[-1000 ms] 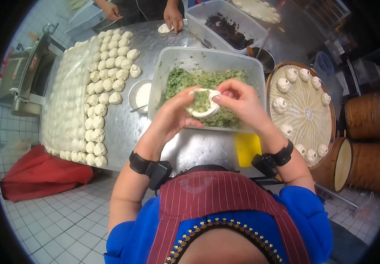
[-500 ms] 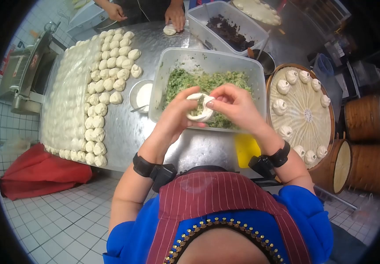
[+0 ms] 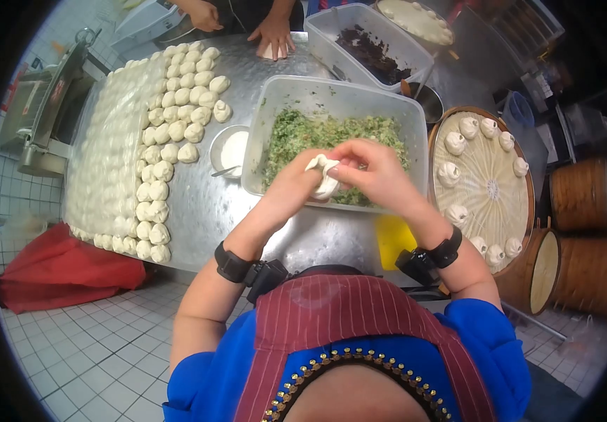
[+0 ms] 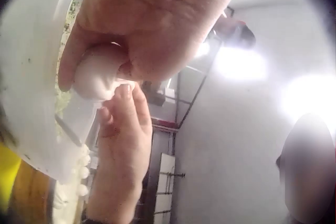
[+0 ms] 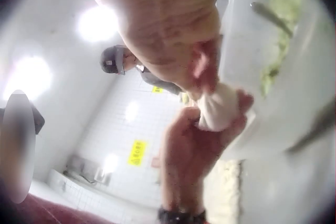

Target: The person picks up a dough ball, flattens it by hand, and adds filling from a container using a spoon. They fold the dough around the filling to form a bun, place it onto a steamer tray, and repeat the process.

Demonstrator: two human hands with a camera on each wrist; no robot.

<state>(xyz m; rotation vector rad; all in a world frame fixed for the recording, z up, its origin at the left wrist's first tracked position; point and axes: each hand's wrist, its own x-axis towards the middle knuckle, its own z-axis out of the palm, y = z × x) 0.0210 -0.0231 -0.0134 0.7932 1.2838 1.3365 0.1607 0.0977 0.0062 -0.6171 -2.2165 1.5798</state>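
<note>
Over the front part of a clear tub (image 3: 250, 165) of chopped green filling (image 3: 296, 133), my left hand (image 3: 288, 188) cups a white dough piece (image 3: 327, 184). My right hand (image 3: 377, 176) pinches the gathered edge of the dough from the right. In the left wrist view the dough (image 4: 94, 79) looks round and smooth underneath, with folds near the right fingertips. The right wrist view shows the dough (image 5: 219, 109) resting in the curled left fingers, its pleats drawn toward the right fingers. The inside of the dough is hidden.
Rows of dough balls (image 3: 177, 130), partly under plastic, lie left. A bowl of white powder (image 3: 234, 149) stands beside the tub. Right is a steamer tray (image 3: 490, 162) with buns; behind, a dark-filled tub (image 3: 324, 42) and another person's hand (image 3: 273, 32) pressing dough.
The dough's wide opening, with filling showing inside, has drawn closed into a smaller gathered shape. Both hands have come closer together. The other person's hand has flattened onto its dough.
</note>
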